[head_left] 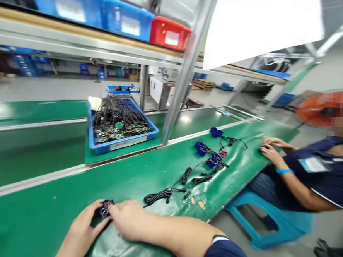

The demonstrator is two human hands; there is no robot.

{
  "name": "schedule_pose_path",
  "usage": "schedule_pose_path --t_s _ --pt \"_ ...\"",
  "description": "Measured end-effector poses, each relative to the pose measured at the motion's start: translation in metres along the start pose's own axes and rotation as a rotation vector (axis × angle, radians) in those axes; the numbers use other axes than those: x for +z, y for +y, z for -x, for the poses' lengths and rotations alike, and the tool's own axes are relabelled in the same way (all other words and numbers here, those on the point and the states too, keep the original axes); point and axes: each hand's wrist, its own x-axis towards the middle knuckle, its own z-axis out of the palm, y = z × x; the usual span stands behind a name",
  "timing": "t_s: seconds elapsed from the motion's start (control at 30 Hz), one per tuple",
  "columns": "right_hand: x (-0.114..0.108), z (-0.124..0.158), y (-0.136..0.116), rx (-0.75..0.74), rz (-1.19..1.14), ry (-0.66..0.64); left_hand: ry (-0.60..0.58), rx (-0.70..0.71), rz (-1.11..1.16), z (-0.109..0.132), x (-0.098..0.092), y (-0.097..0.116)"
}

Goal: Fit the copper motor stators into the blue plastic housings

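Observation:
Low in the head view, my left hand (80, 229) grips a small dark blue round housing (105, 209) between thumb and fingers. Its open face, with coppery parts inside, points up. My right hand (129, 220) is closed at the housing's right side, its fingertips against the rim; anything smaller in them is hidden. Just right of my right hand, a coiled black cable (157, 196) lies on the green work surface (77, 188). Further along are more black cable bundles (201, 179) and several blue housings (213, 161) with cables.
A blue tray (119, 145) of wired circuit boards stands behind, beside a metal post (182, 78). Overhead, a shelf carries blue bins (128, 21) and a red bin (170, 33). At right a co-worker (305, 171) sits on a blue stool (270, 216), hands on the bench.

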Motion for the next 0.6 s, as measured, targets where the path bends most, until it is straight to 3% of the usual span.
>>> schedule_pose_path --t_s 0.27,0.4,0.6 --pt "-0.002 0.003 -0.011 0.064 0.117 0.139 0.000 0.118 -0.033 0.005 0.011 -0.022" --pt "-0.006 -0.004 -0.013 0.110 0.142 0.145 -0.025 0.121 -0.043 0.015 0.022 -0.031" --pt "-0.015 -0.012 -0.005 0.064 0.148 0.121 -0.117 0.069 -0.044 0.022 0.033 -0.045"
